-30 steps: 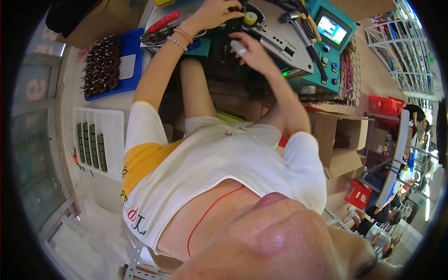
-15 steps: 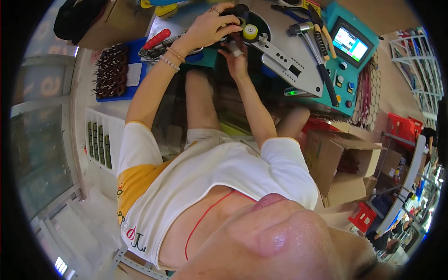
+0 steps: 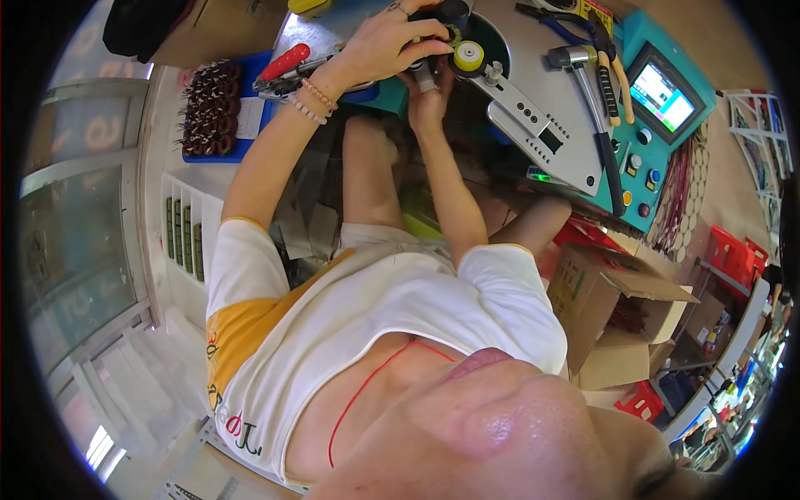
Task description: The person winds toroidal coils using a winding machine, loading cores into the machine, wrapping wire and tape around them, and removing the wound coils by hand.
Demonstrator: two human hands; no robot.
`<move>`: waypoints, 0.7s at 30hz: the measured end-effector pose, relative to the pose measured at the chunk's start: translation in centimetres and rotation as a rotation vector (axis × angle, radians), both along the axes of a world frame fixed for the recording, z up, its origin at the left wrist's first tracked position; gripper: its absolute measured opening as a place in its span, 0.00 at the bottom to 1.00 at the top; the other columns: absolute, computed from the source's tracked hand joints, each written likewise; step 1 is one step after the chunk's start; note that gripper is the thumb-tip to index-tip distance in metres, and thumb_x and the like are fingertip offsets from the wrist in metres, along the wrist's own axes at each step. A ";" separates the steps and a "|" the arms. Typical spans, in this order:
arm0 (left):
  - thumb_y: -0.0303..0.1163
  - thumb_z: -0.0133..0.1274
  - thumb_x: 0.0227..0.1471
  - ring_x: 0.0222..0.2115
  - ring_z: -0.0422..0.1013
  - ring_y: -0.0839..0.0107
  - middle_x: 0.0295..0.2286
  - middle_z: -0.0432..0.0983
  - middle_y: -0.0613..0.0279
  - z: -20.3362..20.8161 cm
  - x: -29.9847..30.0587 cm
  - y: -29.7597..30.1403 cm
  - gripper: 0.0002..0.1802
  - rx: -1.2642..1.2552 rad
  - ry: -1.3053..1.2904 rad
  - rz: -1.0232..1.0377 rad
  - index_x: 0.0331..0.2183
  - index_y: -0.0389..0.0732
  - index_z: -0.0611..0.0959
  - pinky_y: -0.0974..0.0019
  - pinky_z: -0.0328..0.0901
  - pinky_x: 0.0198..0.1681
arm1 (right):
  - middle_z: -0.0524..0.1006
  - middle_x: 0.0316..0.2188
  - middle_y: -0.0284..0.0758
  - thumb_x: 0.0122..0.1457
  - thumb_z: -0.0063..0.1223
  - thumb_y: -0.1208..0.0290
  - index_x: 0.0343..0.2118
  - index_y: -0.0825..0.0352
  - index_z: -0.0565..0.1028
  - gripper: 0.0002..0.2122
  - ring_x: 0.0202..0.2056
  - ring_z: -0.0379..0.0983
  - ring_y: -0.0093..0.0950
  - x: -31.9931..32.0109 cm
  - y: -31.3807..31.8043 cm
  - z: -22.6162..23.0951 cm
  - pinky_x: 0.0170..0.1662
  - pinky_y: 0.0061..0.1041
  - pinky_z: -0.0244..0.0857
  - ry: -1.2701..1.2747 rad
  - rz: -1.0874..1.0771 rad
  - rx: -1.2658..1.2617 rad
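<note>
My left hand (image 3: 390,43), with beaded bracelets at its wrist, reaches over the head of a winding machine. Its fingers bend in beside a black roller (image 3: 454,12) and a small greenish ring-shaped part; whatever they grip is hidden. Just below it my right hand (image 3: 428,102) comes up from underneath, with a whitish wrap (image 3: 426,77) on one finger. Its fingers curl in under the left hand, and what they hold cannot be made out. Right beside both hands is a yellow roller (image 3: 469,56), at the end of a slotted metal arm (image 3: 533,125).
A hammer (image 3: 593,112) and pliers (image 3: 608,62) lie on the machine's plate, left of a teal control box (image 3: 667,92) with a lit screen. On the left, a red-handled tool (image 3: 285,62) lies near a blue tray (image 3: 250,92) of wound coils (image 3: 210,108). An open cardboard box (image 3: 617,308) stands lower right.
The whole view has shifted, so the machine and bench appear farther right and slightly lower. My right hand has drawn up closer under the left, its fingers more gathered.
</note>
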State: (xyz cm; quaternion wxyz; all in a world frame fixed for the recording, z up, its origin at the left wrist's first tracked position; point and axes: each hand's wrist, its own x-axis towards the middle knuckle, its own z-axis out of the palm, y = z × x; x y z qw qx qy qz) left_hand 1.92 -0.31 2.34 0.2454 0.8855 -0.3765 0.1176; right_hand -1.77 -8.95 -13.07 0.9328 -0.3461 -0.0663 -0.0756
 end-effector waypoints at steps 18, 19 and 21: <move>0.40 0.57 0.54 0.43 0.71 0.49 0.49 0.71 0.45 -0.3 -0.9 0.4 0.13 -0.175 -0.026 -0.001 0.36 0.42 0.83 0.56 0.67 0.45 | 0.64 0.54 0.39 0.60 0.46 0.78 0.61 0.49 0.58 0.27 0.54 0.65 0.41 -5.9 -2.9 3.6 0.60 0.51 0.58 0.413 0.142 0.073; 0.41 0.57 0.54 0.43 0.71 0.49 0.48 0.71 0.45 -0.4 -0.7 0.0 0.13 -0.172 -0.064 -0.003 0.36 0.42 0.83 0.55 0.67 0.46 | 0.64 0.54 0.38 0.59 0.47 0.78 0.62 0.47 0.58 0.28 0.53 0.65 0.42 -5.1 -3.3 3.2 0.60 0.52 0.58 0.394 0.165 0.145; 0.42 0.56 0.55 0.44 0.71 0.48 0.47 0.72 0.46 -0.4 -0.9 0.4 0.13 -0.191 -0.150 0.000 0.36 0.43 0.84 0.54 0.66 0.47 | 0.65 0.53 0.36 0.60 0.47 0.76 0.61 0.47 0.60 0.27 0.52 0.66 0.40 -3.6 -3.0 3.0 0.60 0.51 0.57 0.319 0.207 0.181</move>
